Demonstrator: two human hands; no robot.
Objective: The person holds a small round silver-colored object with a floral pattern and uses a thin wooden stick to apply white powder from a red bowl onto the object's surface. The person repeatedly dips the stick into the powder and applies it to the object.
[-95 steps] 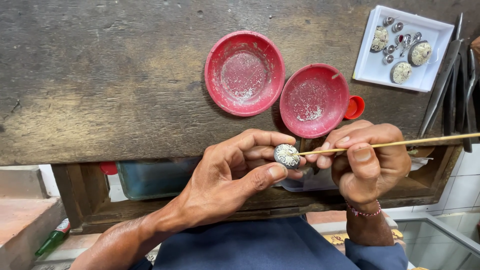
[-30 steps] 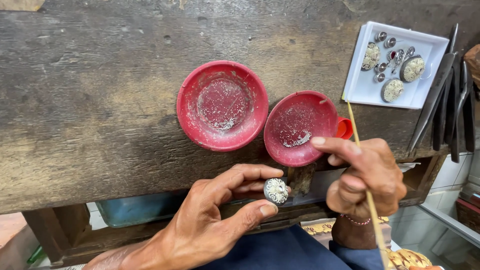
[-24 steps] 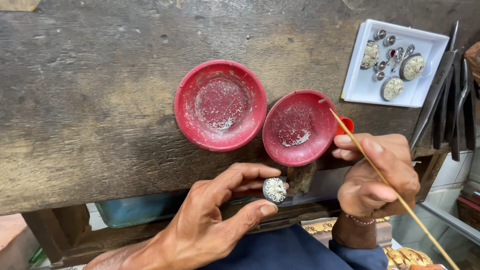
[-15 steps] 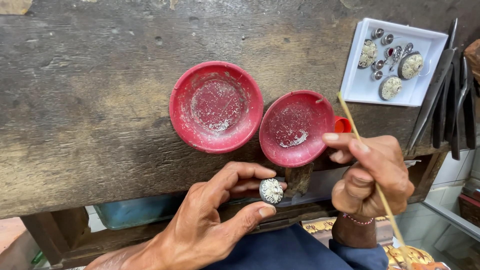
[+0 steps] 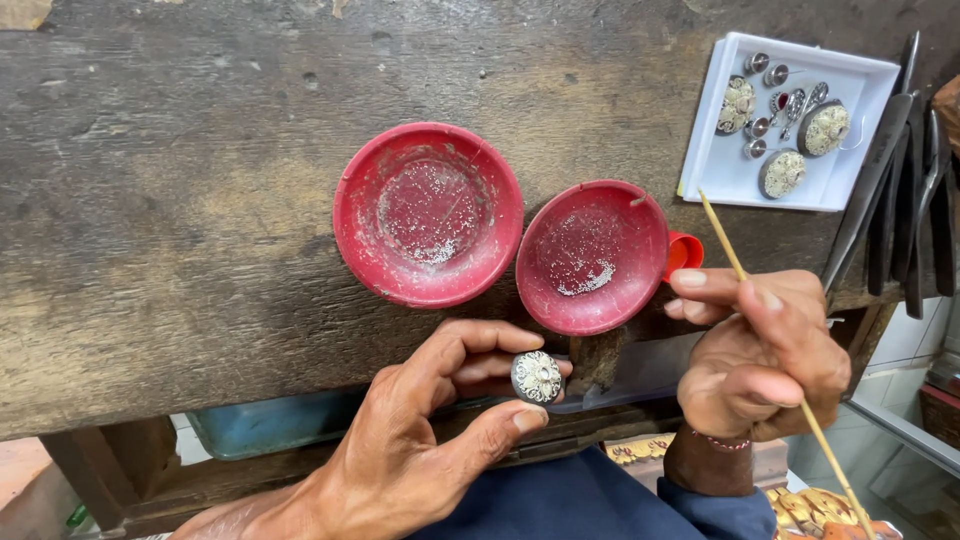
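1. The small round ornament (image 5: 538, 376), pale and covered in fine raised filigree, sits pinched between the thumb and fingertips of the left hand (image 5: 420, 440). It is held just off the near edge of the bench (image 5: 180, 200), face up toward the camera, probably so its patterned top can be seen and worked on.
2. The left hand is clenched lightly around the ornament only at the tips; the palm stays open and the wrist rests low, in front of the person's dark blue lap.
3. The right hand (image 5: 765, 355) is closed on a thin wooden stick (image 5: 770, 350), gripped like a pen between thumb and first fingers. The stick slants from lower right to upper left, and its upper tip stands near the rim of the nearer red dish (whether it touches anything I cannot tell).
4. Two shallow red dishes stand side by side on the bench, touching or nearly so: the larger red dish (image 5: 428, 212) to the left and the smaller red dish (image 5: 592, 256) just beyond the hands. Both hold a dusting of tiny pale grains, within easy reach of the stick.
5. A small red cap (image 5: 684, 250) peeks out beside the smaller dish.
6. At the far right a white tray (image 5: 720, 170) holds several more round ornaments and small metal pieces, kept together and apart from the dishes.
7. Dark metal tools (image 5: 880, 170) lie beside the tray at the bench's right end.
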